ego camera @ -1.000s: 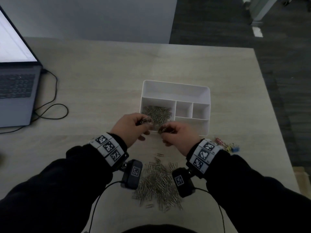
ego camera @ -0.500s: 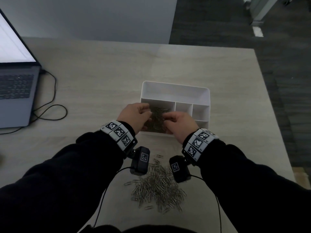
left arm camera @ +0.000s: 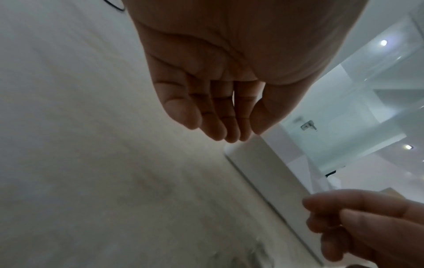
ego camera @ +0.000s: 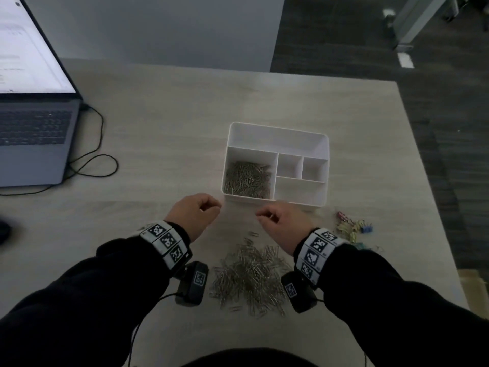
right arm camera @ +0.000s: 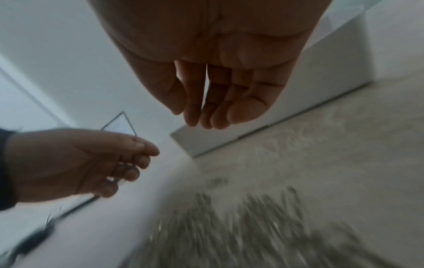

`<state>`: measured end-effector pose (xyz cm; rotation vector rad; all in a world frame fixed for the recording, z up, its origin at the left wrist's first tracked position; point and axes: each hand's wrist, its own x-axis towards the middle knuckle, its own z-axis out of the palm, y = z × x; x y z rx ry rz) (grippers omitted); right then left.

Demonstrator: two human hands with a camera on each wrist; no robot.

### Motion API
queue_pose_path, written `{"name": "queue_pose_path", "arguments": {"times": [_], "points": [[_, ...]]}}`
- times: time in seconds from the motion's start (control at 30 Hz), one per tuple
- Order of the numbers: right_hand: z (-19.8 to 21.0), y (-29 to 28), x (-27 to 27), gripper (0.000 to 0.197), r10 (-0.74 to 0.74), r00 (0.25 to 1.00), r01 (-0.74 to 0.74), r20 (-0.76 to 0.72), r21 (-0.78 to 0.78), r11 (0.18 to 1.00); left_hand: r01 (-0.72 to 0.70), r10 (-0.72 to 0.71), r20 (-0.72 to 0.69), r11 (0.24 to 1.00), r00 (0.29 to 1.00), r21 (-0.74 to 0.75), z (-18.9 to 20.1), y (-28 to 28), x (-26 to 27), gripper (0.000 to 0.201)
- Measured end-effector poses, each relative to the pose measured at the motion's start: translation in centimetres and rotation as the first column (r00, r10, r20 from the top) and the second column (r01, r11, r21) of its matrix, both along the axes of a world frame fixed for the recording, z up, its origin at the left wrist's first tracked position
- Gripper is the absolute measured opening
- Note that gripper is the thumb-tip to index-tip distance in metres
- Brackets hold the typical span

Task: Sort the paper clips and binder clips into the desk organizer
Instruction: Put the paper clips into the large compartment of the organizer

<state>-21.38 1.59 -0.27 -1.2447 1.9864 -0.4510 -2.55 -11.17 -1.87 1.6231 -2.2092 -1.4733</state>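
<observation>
The white desk organizer [ego camera: 277,133] stands mid-table, and silver paper clips [ego camera: 247,180] lie in its large front-left compartment. Its other compartments look bare. A bigger heap of loose paper clips [ego camera: 251,274] lies on the table between my wrists. Coloured binder clips [ego camera: 353,229] sit in a small cluster to the right of my right wrist. My left hand [ego camera: 209,207] and right hand [ego camera: 267,215] hover just in front of the organizer. Both have loosely curled fingers and hold nothing. The wrist views show the left fingers [left arm camera: 213,125] and the right fingers [right arm camera: 206,112] relaxed over bare palms.
An open laptop [ego camera: 31,144] with a black cable [ego camera: 92,160] sits at the far left of the wooden table [ego camera: 172,128]. The table's right edge drops to dark floor. A dark blurred object [ego camera: 4,231] lies at the left border.
Both hands were over the organizer's front-left compartment with paper clips. They have let go and drawn back toward me, empty, to the gap between organizer and heap.
</observation>
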Motion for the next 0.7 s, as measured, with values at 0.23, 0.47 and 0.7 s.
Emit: {"name": "queue_pose_path", "arguments": {"times": [0.23,0.47,0.7], "points": [[-3.7,2.8,2.6,0.058,0.281,0.931,-0.227,-0.234,0.232,0.946,0.127,-0.081,0.293,0.982,0.953,-0.14,-3.6,2.8,4.6,0.045],[-4.1,5.9,3.6,0.056,0.459,0.853,-0.403,-0.248,0.246,0.882,0.034,0.07,0.441,0.974,0.895,-0.225,-3.6,6.2,7.9,0.067],[-3.6,9.0,2.5,0.047,0.222,0.951,-0.202,-0.216,0.109,0.973,0.171,-0.064,0.467,0.967,0.882,-0.19,-3.1,9.7,8.5,0.066]]}}
